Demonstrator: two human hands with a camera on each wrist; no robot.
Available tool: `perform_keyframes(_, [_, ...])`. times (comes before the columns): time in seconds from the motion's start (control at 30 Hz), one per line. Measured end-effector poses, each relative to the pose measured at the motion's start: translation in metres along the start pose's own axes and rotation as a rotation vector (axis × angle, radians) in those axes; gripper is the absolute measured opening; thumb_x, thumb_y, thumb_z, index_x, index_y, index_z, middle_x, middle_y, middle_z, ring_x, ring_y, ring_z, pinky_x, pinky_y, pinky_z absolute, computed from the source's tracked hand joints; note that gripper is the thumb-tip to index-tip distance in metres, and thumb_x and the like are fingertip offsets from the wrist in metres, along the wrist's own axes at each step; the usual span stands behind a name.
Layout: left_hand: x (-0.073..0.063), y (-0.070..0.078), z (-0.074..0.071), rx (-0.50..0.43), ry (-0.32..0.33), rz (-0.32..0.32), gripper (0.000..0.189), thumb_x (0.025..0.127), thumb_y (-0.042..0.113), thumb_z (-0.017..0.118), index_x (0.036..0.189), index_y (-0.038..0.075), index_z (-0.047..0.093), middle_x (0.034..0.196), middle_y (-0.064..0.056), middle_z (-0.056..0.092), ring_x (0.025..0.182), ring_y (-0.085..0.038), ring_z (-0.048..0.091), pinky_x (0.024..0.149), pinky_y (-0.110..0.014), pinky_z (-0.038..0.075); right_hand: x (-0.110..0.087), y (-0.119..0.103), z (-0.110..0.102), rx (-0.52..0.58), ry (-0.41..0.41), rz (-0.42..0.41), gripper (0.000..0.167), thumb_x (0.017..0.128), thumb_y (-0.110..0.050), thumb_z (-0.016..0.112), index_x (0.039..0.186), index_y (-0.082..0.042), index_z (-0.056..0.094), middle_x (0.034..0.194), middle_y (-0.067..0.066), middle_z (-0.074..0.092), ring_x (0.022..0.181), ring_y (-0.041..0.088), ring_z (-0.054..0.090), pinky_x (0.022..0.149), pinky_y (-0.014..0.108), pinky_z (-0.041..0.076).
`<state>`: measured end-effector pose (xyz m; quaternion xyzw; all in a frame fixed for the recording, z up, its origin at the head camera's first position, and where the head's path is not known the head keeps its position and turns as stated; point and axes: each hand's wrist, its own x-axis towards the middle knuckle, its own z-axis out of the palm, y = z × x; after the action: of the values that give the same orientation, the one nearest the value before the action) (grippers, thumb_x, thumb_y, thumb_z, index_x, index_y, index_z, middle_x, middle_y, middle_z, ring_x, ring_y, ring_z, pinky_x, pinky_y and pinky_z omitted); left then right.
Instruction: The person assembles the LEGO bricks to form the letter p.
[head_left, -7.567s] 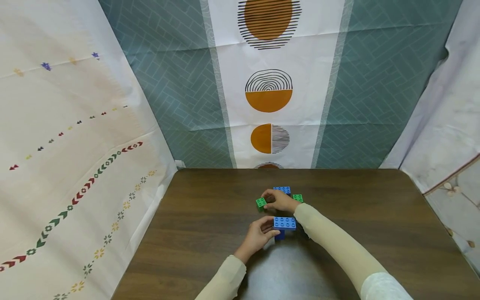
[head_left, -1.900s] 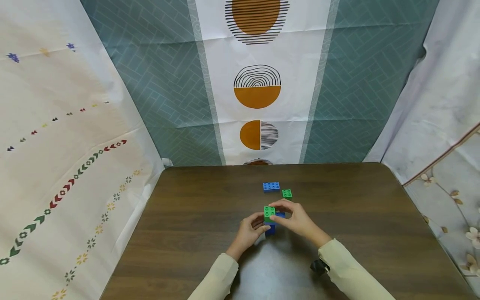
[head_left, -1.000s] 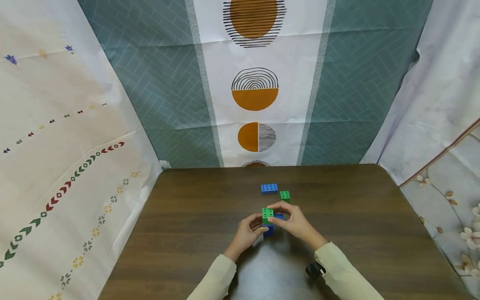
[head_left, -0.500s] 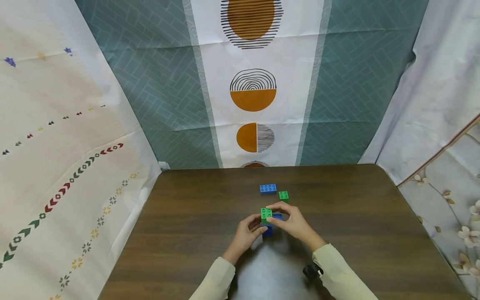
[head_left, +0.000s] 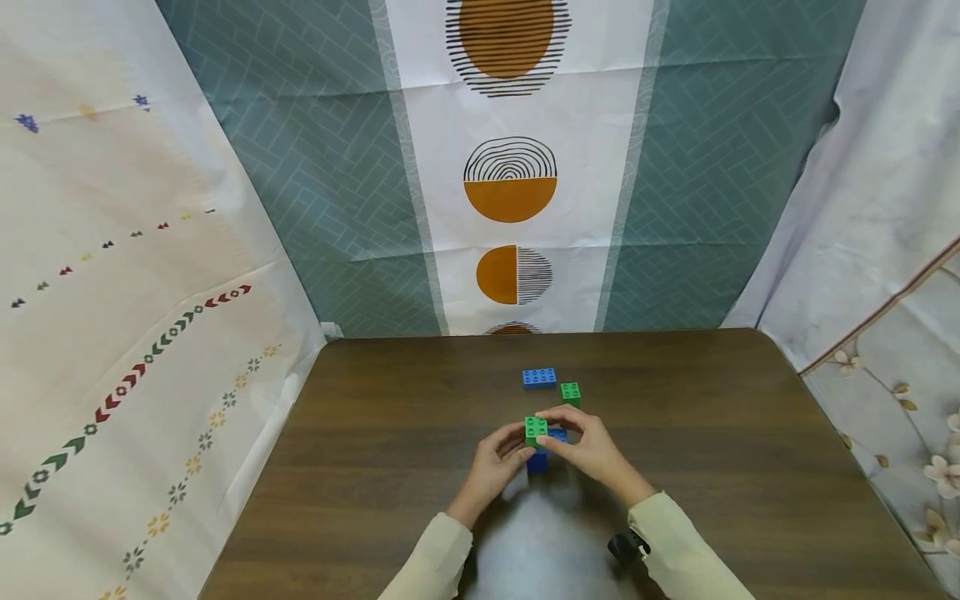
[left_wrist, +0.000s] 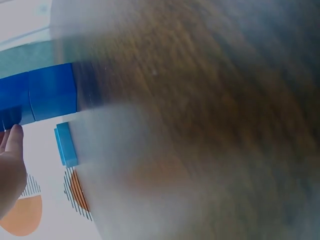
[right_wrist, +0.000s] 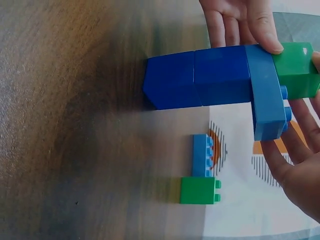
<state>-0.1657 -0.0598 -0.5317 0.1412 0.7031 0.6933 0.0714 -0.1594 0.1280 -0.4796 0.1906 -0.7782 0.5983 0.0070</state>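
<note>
Two dark blue square blocks (right_wrist: 200,80) form an upright column on the table. Across its top lies a lighter blue long brick (right_wrist: 267,107), overhanging to the right, studs up. A green square block (head_left: 536,428) sits over the brick's left end. My right hand (head_left: 588,450) pinches this green block between thumb and fingers. From the left, my left hand (head_left: 491,471) grips the stack's upper part; its thumb presses at the seam between long brick and green block in the right wrist view. The left wrist view shows the dark blue column (left_wrist: 52,90) and part of that hand.
Behind the stack, another blue long brick (head_left: 538,379) and a second green block (head_left: 571,392) lie on the brown wooden table (head_left: 390,433). A black wrist camera (head_left: 628,547) hangs under the right sleeve. Patterned cloths (head_left: 360,167) surround the table's back and sides.
Several seconds ago my right hand was at the green block left of the stack; that block is now on top of the long brick. Lately the left thumb has shifted slightly up.
</note>
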Motion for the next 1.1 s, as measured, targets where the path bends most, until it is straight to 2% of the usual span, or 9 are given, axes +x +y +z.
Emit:
perform_keyframes(0.37, [0.002, 0.003, 0.001, 0.103, -0.018, 0.056, 0.035, 0.090, -0.002, 0.064, 0.123, -0.008, 0.057, 0.121, -0.025, 0.060, 0.114, -0.038, 0.058, 0.093, -0.031, 0.051, 0.000, -0.003, -0.007, -0.082, -0.039, -0.012, 0.032, 0.090, -0.004, 0.067, 0.121, 0.003, 0.062, 0.116, 0.018, 0.062, 0.107, 0.039, 0.058, 0.094, 0.056, 0.046])
perform_keyframes(0.6, [0.002, 0.005, 0.001, 0.099, -0.002, 0.047, 0.034, 0.088, -0.003, 0.065, 0.121, -0.008, 0.058, 0.119, -0.026, 0.061, 0.113, -0.039, 0.058, 0.093, -0.032, 0.051, 0.006, 0.006, -0.019, -0.097, 0.022, -0.034, 0.030, 0.092, -0.003, 0.063, 0.122, 0.003, 0.060, 0.114, 0.020, 0.063, 0.104, 0.037, 0.061, 0.088, 0.032, 0.054])
perform_keyframes(0.7, [0.001, 0.004, 0.001, 0.102, -0.001, 0.047, 0.034, 0.088, -0.003, 0.066, 0.121, -0.008, 0.058, 0.119, -0.026, 0.061, 0.113, -0.038, 0.058, 0.093, -0.032, 0.051, 0.011, 0.013, -0.025, -0.111, 0.064, -0.061, 0.031, 0.091, -0.002, 0.064, 0.121, 0.004, 0.061, 0.111, 0.020, 0.064, 0.102, 0.036, 0.062, 0.087, 0.033, 0.054])
perform_keyframes(0.8, [0.004, -0.011, 0.000, 0.097, 0.001, 0.034, 0.036, 0.088, -0.001, 0.066, 0.123, -0.006, 0.058, 0.121, -0.024, 0.061, 0.114, -0.035, 0.059, 0.093, -0.030, 0.051, 0.017, 0.035, -0.034, -0.108, 0.097, -0.056, 0.032, 0.091, -0.006, 0.066, 0.122, 0.000, 0.061, 0.113, 0.020, 0.063, 0.105, 0.037, 0.060, 0.087, 0.036, 0.054])
perform_keyframes(0.9, [0.008, -0.026, -0.001, 0.101, 0.003, 0.030, 0.037, 0.089, 0.002, 0.067, 0.125, -0.003, 0.058, 0.122, -0.021, 0.061, 0.115, -0.031, 0.059, 0.093, -0.029, 0.051, 0.024, 0.057, -0.043, -0.113, 0.116, -0.020, 0.034, 0.092, -0.012, 0.066, 0.125, -0.003, 0.060, 0.118, 0.019, 0.061, 0.109, 0.040, 0.058, 0.088, 0.032, 0.053])
perform_keyframes(0.97, [0.009, -0.031, -0.002, 0.107, 0.003, 0.030, 0.038, 0.089, 0.005, 0.067, 0.125, -0.002, 0.058, 0.122, -0.020, 0.061, 0.115, -0.030, 0.059, 0.093, -0.028, 0.051, 0.030, 0.068, -0.047, -0.115, 0.129, -0.011, 0.036, 0.092, -0.013, 0.067, 0.126, -0.002, 0.059, 0.121, 0.019, 0.060, 0.112, 0.042, 0.056, 0.090, 0.035, 0.053])
perform_keyframes(1.1, [0.008, -0.030, -0.002, 0.101, 0.004, 0.040, 0.038, 0.089, 0.004, 0.067, 0.125, -0.002, 0.058, 0.122, -0.020, 0.061, 0.115, -0.031, 0.059, 0.093, -0.030, 0.051, 0.040, 0.083, -0.053, -0.108, 0.159, -0.034, 0.039, 0.091, -0.006, 0.067, 0.127, 0.004, 0.056, 0.125, 0.024, 0.058, 0.115, 0.045, 0.052, 0.094, 0.050, 0.049])
